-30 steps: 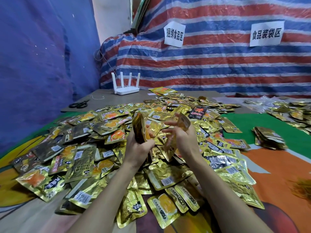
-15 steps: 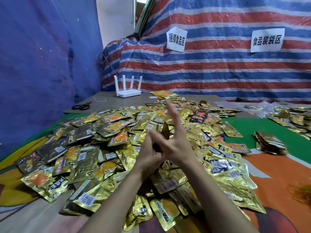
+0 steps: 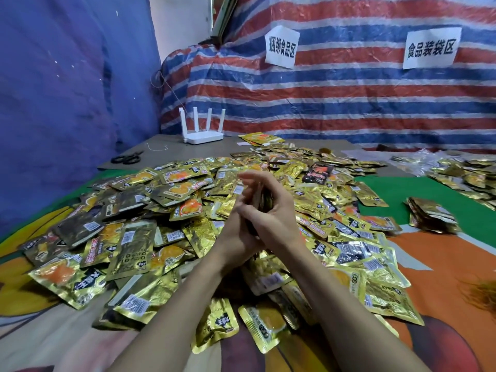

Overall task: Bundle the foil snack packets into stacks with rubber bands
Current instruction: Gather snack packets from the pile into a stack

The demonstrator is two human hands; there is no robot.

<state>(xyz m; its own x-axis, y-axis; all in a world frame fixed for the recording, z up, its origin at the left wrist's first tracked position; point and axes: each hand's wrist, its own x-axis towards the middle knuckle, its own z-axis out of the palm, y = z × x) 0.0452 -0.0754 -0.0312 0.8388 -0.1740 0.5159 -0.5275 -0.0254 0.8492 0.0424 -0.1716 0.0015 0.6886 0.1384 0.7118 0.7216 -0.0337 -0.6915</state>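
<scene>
A big heap of gold foil snack packets (image 3: 166, 232) covers the table's middle. Above the heap both my hands are pressed together around a small stack of packets (image 3: 261, 198), which shows edge-on between them. My left hand (image 3: 236, 234) holds the stack from the left and below, with its fingertips blurred at the top. My right hand (image 3: 279, 213) curls over the stack from the right. Most of the stack is hidden by my fingers. I cannot see a rubber band on it. A tangle of orange rubber bands (image 3: 480, 294) lies at the right edge.
A pile of stacked packets (image 3: 432, 216) sits on the green mat at the right, with more loose packets (image 3: 467, 175) beyond. Black scissors (image 3: 126, 158) and a white router (image 3: 202, 130) stand at the back left. Striped tarpaulin with paper signs closes the back.
A second ago my hands were apart, the left gripping the stack and the right a single packet. They have come together, and my right fingers, spread upward half a second ago, now curl over the stack.
</scene>
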